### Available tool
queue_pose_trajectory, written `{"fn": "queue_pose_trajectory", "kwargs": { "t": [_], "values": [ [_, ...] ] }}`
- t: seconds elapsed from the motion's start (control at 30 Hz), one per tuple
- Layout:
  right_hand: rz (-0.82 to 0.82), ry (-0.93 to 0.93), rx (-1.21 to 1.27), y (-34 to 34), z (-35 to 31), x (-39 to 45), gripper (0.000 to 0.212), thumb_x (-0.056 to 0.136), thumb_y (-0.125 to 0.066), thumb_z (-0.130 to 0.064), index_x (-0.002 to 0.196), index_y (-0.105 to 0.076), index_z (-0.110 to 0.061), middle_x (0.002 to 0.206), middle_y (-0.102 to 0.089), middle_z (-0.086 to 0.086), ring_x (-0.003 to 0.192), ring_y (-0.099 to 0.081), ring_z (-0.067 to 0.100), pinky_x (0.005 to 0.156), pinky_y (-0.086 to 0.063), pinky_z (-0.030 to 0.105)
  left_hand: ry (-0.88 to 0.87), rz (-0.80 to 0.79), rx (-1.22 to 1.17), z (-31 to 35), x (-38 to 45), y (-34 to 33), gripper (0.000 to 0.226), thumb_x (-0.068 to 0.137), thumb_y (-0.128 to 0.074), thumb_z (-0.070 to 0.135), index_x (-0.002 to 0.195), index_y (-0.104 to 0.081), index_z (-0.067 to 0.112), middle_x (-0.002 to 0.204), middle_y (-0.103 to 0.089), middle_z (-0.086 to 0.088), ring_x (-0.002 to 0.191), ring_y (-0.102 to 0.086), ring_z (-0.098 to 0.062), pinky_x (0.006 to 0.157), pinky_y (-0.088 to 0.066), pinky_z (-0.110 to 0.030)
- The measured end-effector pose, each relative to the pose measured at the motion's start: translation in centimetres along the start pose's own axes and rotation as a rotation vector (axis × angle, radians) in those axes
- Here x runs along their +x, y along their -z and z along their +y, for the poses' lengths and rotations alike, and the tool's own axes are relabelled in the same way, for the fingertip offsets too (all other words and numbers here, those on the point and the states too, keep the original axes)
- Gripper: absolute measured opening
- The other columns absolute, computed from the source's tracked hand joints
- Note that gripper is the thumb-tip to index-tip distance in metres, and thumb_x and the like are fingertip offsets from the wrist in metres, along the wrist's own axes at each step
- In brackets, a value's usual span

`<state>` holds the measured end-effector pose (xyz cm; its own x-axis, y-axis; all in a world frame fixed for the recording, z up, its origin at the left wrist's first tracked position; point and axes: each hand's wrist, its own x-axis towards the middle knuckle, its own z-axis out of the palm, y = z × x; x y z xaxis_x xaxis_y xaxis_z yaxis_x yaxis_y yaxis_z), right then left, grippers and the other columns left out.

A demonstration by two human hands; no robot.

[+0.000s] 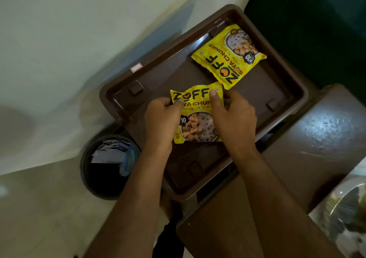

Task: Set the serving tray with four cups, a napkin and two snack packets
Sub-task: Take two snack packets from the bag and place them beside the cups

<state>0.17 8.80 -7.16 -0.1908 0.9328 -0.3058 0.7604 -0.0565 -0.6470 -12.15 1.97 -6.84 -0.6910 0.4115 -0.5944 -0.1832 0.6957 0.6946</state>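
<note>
Both hands on one yellow snack packet (195,117): left hand (161,123) pinches its left edge, right hand (233,117) clamps the right edge, thumb over the top, pkt held low over the brown serving tray (138,75), near the front-middle. Second packet (227,56) already lies flat in the tray's far right corner. So snacks approx. done once this one's let go. No cups, no napkin visible on the tray yet; that's most of the job left. Dark bin (107,166) sits on the floor, left of the tray.
</note>
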Motion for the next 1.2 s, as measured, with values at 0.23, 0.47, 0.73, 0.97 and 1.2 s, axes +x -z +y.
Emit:
{"fn": "queue_pose_trajectory", "kwargs": {
  "t": [0.23, 0.47, 0.73, 0.97, 1.2],
  "values": [
    [-0.045, -0.169, 0.483, -0.2, 0.6, 0.2, 0.024, 0.097, -0.07, -0.038, 0.089, -0.079, -0.016, 0.08, -0.078, -0.003, 0.08, -0.075, 0.017, 0.075, -0.062, 0.039, 0.01, -0.135, -0.301, -0.1, 0.3, 0.3, 0.022, 0.102, -0.063, 0.032, 0.088, -0.075, 0.019, 0.092, -0.082, -0.006, 0.085, -0.08, -0.018, 0.072, -0.064, -0.036],
    [0.027, -0.209, 0.6, -1.0, 0.2, -0.5, 0.016, 0.102, -0.063, -0.021, 0.093, -0.076, -0.016, 0.09, -0.079, 0.009, 0.087, -0.076, 0.028, 0.081, -0.063, 0.046, -0.477, 0.127, 0.082, -1.4, 0.0, -1.0, 0.026, 0.112, -0.046, 0.031, 0.111, -0.066, 0.014, 0.079, -0.066, 0.006, 0.073, -0.067, -0.005, 0.064, -0.055, -0.027],
    [0.129, -0.159, 0.285, -1.7, 0.7, -1.0, 0.031, 0.106, -0.055, -0.025, 0.076, -0.055, -0.018, 0.067, -0.055, -0.007, 0.057, -0.05, 0.002, 0.05, -0.034, 0.018, -0.529, 0.195, 0.337, -2.0, 0.3, -2.0, 0.027, 0.114, -0.037, 0.031, 0.108, -0.055, 0.013, 0.068, -0.055, 0.005, 0.06, -0.066, -0.023, 0.05, -0.052, -0.041],
    [0.328, -0.245, 0.293, 0.2, 0.6, 1.9, 0.029, 0.094, -0.068, -0.047, 0.099, -0.067, -0.019, 0.077, -0.065, -0.015, 0.07, -0.062, -0.01, 0.06, -0.042, 0.003, -0.589, 0.279, 0.444, -1.5, 1.0, -1.1, 0.032, 0.105, -0.057, 0.037, 0.128, -0.061, 0.015, 0.117, -0.066, -0.003, 0.103, -0.065, -0.017, 0.08, -0.056, -0.035],
    [0.125, -0.495, 0.717, 1.6, -1.1, 7.0, 0.029, 0.086, -0.083, -0.018, 0.103, -0.06, -0.014, 0.108, -0.078, 0.01, 0.093, -0.078, 0.025, 0.076, -0.066, 0.043, -0.692, 0.239, 0.302, 0.5, 0.2, -1.4, 0.03, 0.103, -0.064, 0.024, 0.127, -0.063, 0.008, 0.124, -0.061, -0.009, 0.108, -0.06, -0.016, 0.082, -0.042, -0.012]
  ]
}}
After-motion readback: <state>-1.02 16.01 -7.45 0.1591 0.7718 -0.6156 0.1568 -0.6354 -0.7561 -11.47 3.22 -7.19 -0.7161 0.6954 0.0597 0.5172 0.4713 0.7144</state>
